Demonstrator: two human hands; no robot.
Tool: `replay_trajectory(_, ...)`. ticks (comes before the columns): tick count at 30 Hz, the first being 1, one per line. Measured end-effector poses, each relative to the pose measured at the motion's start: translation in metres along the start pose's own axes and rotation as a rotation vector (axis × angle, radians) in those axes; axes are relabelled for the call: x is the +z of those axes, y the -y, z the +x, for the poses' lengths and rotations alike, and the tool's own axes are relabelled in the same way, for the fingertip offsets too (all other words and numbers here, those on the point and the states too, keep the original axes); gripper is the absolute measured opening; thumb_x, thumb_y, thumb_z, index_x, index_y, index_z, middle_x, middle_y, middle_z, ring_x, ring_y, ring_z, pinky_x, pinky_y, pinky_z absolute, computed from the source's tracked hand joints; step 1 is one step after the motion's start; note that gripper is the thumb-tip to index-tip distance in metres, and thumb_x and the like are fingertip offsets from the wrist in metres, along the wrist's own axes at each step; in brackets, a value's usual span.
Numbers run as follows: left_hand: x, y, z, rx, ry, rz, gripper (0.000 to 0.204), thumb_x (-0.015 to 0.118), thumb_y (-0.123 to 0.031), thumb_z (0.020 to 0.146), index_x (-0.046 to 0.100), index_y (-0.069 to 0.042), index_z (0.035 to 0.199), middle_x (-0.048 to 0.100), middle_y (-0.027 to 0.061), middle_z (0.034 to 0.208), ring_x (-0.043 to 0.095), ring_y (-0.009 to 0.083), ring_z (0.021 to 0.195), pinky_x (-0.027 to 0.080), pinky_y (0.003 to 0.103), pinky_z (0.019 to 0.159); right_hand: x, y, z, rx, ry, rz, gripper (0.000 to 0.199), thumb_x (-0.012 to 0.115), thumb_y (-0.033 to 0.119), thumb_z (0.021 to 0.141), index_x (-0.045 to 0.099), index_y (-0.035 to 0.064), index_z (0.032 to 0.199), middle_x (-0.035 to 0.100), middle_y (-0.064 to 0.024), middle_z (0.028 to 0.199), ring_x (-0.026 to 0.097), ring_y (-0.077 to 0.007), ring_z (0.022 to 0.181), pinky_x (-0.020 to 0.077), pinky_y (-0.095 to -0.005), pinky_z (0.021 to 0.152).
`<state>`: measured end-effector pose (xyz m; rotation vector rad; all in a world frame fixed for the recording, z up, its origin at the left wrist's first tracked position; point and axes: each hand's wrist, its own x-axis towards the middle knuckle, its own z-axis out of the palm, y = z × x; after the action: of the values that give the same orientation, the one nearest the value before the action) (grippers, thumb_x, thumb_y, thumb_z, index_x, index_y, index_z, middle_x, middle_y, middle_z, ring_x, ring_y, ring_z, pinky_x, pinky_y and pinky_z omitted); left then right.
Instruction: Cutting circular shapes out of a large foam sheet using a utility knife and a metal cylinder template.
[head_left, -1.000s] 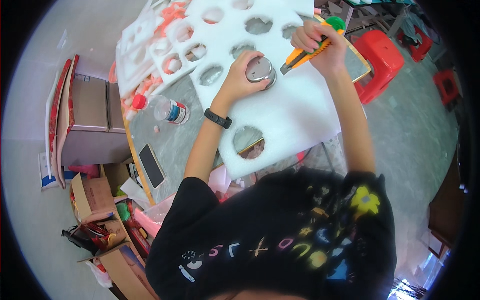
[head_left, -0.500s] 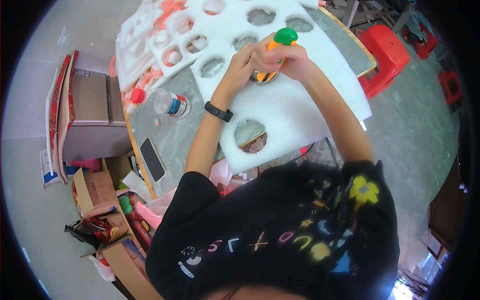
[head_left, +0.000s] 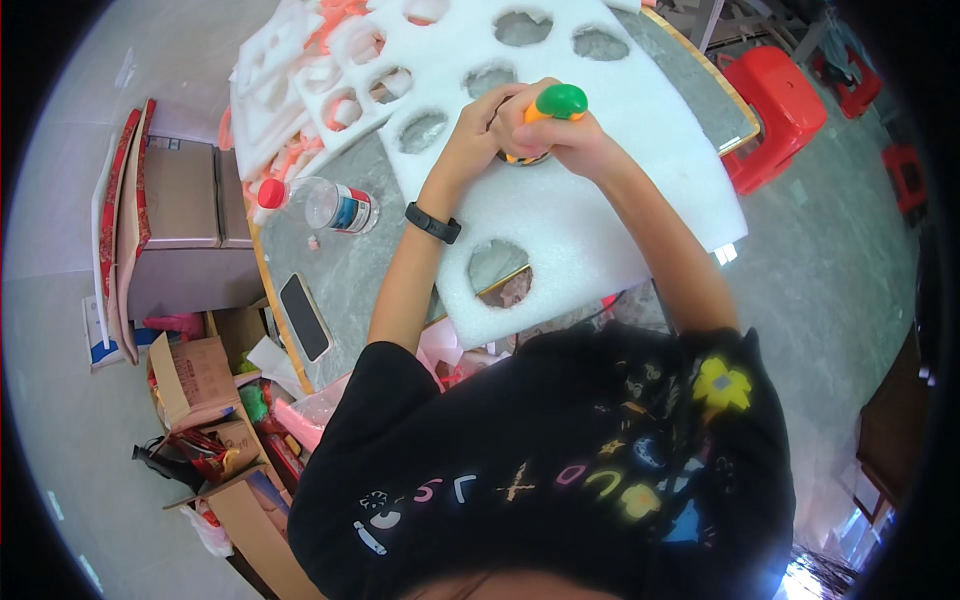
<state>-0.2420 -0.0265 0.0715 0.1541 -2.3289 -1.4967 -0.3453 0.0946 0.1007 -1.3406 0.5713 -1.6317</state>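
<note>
Grey stone-look table [head_left: 330, 270] with a wood edge, on a grey tiled floor; red plastic stools [head_left: 775, 105] stand off to the right. White foam sheet [head_left: 590, 215] covers most of the tabletop, punched with round holes (one hole sits near the front edge, more in rows at the far side). Both hands meet over the sheet's middle. Right hand [head_left: 575, 140] is clenched round an orange tool with a green cap [head_left: 553, 105], held upright, tip down at the foam. Left hand [head_left: 480, 130] is curled against the same spot, touching the tool's lower end; can't tell whether it grips anything. Black band on the left wrist. Left of the sheet: a clear bottle with a red cap [head_left: 315, 205] lying on its side, and a dark phone [head_left: 303, 316] flat near the table edge. Foam offcuts [head_left: 290, 80] piled at the far left corner. Cardboard boxes [head_left: 195, 375] on the floor below.
</note>
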Motion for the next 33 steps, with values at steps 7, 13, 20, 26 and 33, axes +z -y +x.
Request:
replay_trajectory(7, 0.0, 0.0, 0.002, 0.122, -0.004, 0.062, 0.033, 0.056, -0.009, 0.077, 0.054, -0.002, 0.109, 0.06, 0.006, 0.101, 0.055, 0.0147, 0.094, 0.043, 0.027, 0.082, 0.004, 0.001, -0.002, 0.007, -0.002, -0.058, 0.021, 0.059, 0.013, 0.068, 0.045, 0.0044, 0.055, 0.042, -0.0008, 0.053, 0.038, -0.0074, 0.05, 0.0275, -0.0217, 0.047)
replay_trajectory(13, 0.0, 0.002, 0.003, 0.059, -0.001, 0.016, 0.036, 0.055, -0.01, 0.075, 0.054, -0.003, 0.11, 0.059, 0.0075, 0.105, 0.054, 0.0166, 0.099, 0.041, 0.028, 0.087, -0.006, -0.003, -0.009, 0.06, -0.018, -0.099, 0.02, 0.056, 0.013, 0.065, 0.042, 0.0057, 0.053, 0.038, 0.0008, 0.053, 0.036, -0.0074, 0.051, 0.0262, -0.0217, 0.047)
replay_trajectory(20, 0.0, 0.003, 0.003, 0.085, -0.014, 0.049, 0.034, 0.053, -0.01, 0.077, 0.054, -0.003, 0.11, 0.059, 0.0084, 0.104, 0.054, 0.0172, 0.099, 0.04, 0.028, 0.089, -0.009, -0.006, -0.011, 0.085, -0.019, -0.11, 0.022, 0.053, 0.014, 0.064, 0.037, 0.007, 0.051, 0.035, 0.0016, 0.051, 0.031, -0.0071, 0.05, 0.0232, -0.022, 0.047)
replay_trajectory(26, 0.0, 0.001, 0.0, 0.05, -0.024, 0.083, 0.031, 0.052, -0.011, 0.08, 0.054, -0.003, 0.11, 0.059, 0.0085, 0.104, 0.054, 0.0171, 0.098, 0.04, 0.029, 0.089, -0.006, 0.001, -0.007, 0.087, 0.051, -0.185, 0.022, 0.054, 0.013, 0.064, 0.038, 0.0068, 0.051, 0.033, 0.0023, 0.051, 0.031, -0.0069, 0.048, 0.0252, -0.022, 0.047)
replay_trajectory(33, 0.0, 0.002, 0.002, 0.072, -0.021, 0.076, 0.029, 0.051, -0.011, 0.082, 0.054, -0.002, 0.109, 0.059, 0.0091, 0.104, 0.055, 0.0183, 0.096, 0.041, 0.029, 0.087, -0.011, 0.003, -0.007, 0.126, 0.131, -0.144, 0.021, 0.055, 0.012, 0.063, 0.039, 0.0068, 0.051, 0.034, 0.0022, 0.05, 0.03, -0.0064, 0.048, 0.0238, -0.021, 0.045)
